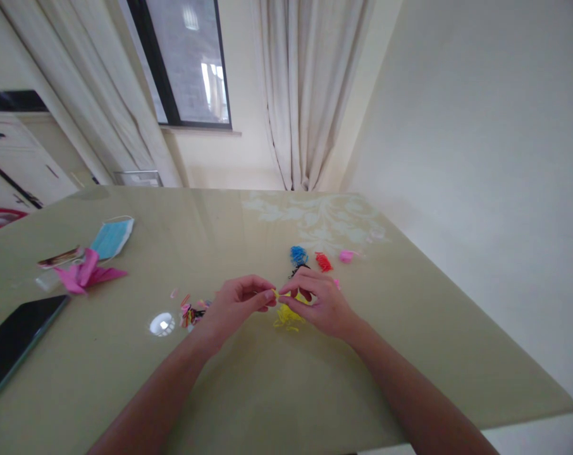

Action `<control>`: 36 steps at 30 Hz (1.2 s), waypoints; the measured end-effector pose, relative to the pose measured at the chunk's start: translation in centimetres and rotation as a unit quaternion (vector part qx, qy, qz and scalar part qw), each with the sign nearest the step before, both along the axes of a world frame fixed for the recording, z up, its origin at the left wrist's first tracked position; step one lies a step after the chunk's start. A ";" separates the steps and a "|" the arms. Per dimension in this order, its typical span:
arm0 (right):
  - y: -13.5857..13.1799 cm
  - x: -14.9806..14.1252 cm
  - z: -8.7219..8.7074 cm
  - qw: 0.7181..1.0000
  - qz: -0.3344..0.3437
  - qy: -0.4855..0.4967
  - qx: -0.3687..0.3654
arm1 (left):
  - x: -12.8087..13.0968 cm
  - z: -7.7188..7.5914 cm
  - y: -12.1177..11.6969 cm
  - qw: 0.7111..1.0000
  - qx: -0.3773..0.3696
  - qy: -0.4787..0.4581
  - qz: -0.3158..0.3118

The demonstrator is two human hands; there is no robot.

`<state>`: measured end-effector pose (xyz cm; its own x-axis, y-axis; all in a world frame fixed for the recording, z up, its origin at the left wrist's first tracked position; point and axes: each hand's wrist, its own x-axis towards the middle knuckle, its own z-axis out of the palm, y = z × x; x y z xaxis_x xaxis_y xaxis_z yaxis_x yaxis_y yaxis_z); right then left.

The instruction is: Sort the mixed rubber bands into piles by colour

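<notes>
Above the bench (267,404): a small yellow piece (276,294), pinched firmly in my left fingers (262,299), its long axis too small to read. My right fingers (298,308) meet just right of it, tips nearly together; cannot tell whether they grip. Loose yellow pile (286,318) lies below, nearer my right fingers; blue pile (298,255) beyond.

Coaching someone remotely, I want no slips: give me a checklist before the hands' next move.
1. Small yellow piece held by left hand: ok.
2. Right hand gripping that piece too: cannot tell, too small.
3. Loose yellow strand pile fully visible: not ok, right hand partly covers it.
4. Curly blue strand pile apart from red strand bundle: ok.
5. Rectangular black-screened phone clear of both hands: ok.
</notes>
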<state>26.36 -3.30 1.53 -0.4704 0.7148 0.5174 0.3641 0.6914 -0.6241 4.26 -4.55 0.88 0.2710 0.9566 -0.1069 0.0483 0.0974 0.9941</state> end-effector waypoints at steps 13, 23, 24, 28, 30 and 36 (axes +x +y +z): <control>0.1 0.3 -0.5 1.000 0.005 -0.004 0.026 | 0.2 0.1 -0.3 1.000 -0.001 -0.004 -0.022; 0.1 0.5 -0.4 1.000 0.007 -0.003 0.023 | 0.5 0.6 -0.5 1.000 -0.004 0.003 -0.024; 0.1 0.5 -0.5 1.000 0.006 -0.002 0.027 | 0.5 0.6 -0.5 1.000 -0.005 0.001 -0.024; 0.1 0.5 -0.5 0.999 0.010 0.002 0.047 | 0.4 0.5 -0.5 1.000 -0.005 -0.008 -0.017; 0.1 0.6 -0.5 0.998 0.008 0.004 0.063 | 0.4 0.5 -0.6 1.000 -0.004 -0.010 -0.013; 0.0 0.3 -0.6 0.996 0.003 -0.007 0.089 | 0.4 0.5 -0.6 1.000 -0.004 -0.012 -0.021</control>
